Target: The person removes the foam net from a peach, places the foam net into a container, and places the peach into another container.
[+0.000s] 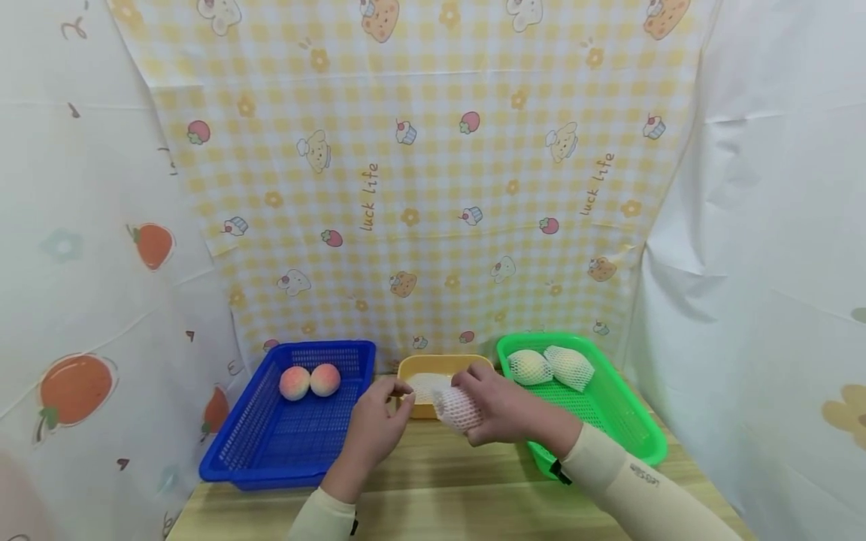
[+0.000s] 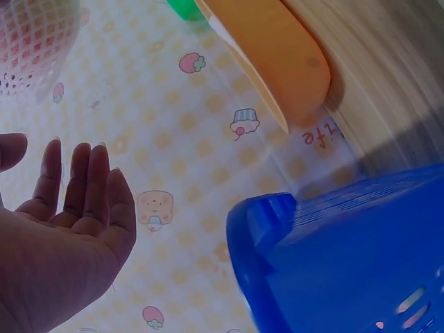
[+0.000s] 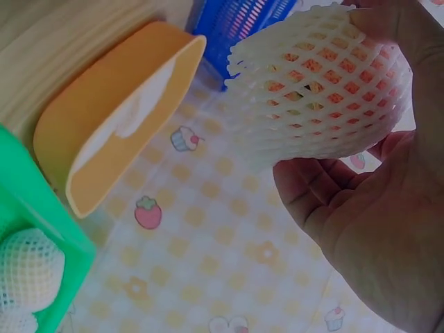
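My right hand (image 1: 497, 406) grips a peach in a white foam net (image 3: 326, 90), its pink skin showing through the mesh. The net's loose end points toward my left hand (image 1: 379, 421), which holds nothing, its fingers loosely bent and apart from the net. In the left wrist view the netted peach (image 2: 35, 48) appears at the upper left, above my fingertips. Behind both hands stands a yellow-orange bin (image 1: 446, 364) with white foam nets (image 1: 425, 385) inside.
A blue basket (image 1: 287, 443) at the left holds two bare peaches (image 1: 325, 380). In the green basket (image 1: 649, 443) at the right lie two netted fruits (image 1: 570, 368). Wooden table (image 1: 440, 488) lies beneath; a checked cloth (image 1: 433, 188) hangs behind.
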The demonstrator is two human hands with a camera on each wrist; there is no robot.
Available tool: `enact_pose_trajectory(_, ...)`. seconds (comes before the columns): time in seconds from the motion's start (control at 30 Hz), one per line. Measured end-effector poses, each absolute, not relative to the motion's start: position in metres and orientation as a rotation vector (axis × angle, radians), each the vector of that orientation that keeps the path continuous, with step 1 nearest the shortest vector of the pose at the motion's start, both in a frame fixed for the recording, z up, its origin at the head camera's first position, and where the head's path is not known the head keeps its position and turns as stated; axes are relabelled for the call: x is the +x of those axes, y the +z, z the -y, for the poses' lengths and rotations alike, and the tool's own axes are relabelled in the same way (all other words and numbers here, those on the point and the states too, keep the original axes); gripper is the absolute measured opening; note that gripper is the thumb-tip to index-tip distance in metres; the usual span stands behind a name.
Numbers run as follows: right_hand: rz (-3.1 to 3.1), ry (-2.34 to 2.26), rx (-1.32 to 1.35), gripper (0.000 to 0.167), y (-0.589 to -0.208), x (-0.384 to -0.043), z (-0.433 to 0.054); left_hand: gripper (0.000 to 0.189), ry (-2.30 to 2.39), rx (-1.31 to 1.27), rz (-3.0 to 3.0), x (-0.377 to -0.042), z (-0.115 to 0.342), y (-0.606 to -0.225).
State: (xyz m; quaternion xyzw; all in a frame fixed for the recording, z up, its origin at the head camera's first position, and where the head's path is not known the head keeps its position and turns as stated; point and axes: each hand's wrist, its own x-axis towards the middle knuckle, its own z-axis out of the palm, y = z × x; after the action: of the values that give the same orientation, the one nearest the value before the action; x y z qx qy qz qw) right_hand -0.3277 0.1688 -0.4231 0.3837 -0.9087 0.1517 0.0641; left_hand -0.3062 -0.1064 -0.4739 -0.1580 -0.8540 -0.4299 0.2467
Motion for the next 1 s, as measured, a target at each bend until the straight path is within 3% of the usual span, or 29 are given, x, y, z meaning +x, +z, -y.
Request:
enact_pose_trajectory(0.6,2.871,0.411,1.152,0.070,-0.504,-0.335,-0.148,0.005,-1.183,-0.433,2.386,-0.302,0.104,-0.483)
enact_pose_trajectory(1.0,2.930,0.337,1.178,0.071,-0.531,-0.336,-0.136,0.008,-1.195,-0.438,2.411,-0.303,0.103,-0.491)
